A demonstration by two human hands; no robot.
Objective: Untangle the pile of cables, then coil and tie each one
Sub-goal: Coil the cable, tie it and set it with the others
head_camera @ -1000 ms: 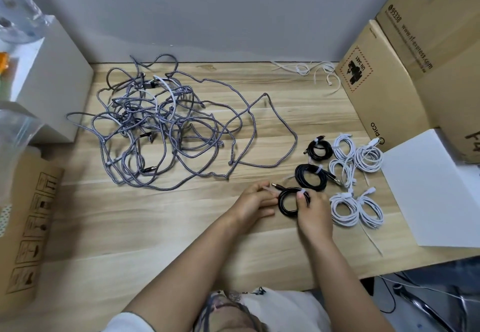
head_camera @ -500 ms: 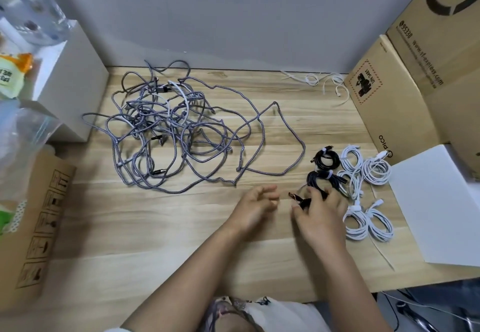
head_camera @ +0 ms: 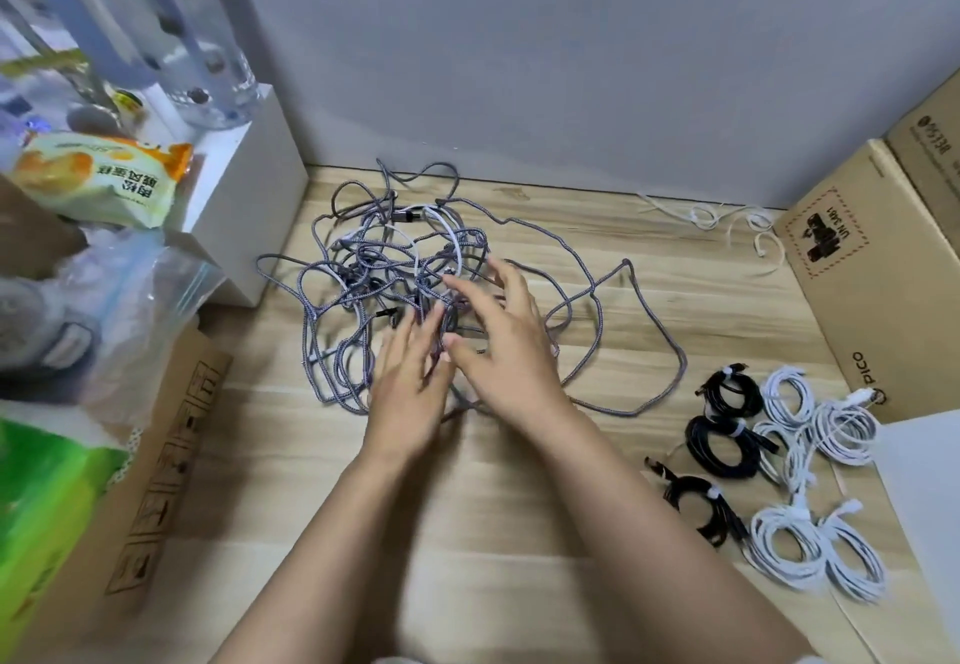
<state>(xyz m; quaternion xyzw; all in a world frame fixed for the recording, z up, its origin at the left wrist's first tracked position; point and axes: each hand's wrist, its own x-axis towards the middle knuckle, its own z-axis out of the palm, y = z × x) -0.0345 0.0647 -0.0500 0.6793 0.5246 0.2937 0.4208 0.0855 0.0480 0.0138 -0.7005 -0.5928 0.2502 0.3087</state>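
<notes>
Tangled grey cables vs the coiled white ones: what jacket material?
Grey cables: look fabric-braided, matte; a speckled woven texture shows along the strands. White coils: look like smooth plastic or rubber, slightly glossy with no weave visible. Neither is certain from the look alone.

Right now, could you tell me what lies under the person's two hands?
Under the left hand and right hand, both open, lies the tangled pile of grey braided cables on the wooden table. The strands directly beneath the palms are hidden.

Both hands, left (head_camera: pixel 410 393) and right (head_camera: pixel 501 346), spread open-fingered over the grey cable tangle (head_camera: pixel 395 289) on the counter (head_camera: pixel 519 533); tied coils (head_camera: pixel 769 461) lie to the right.
</notes>
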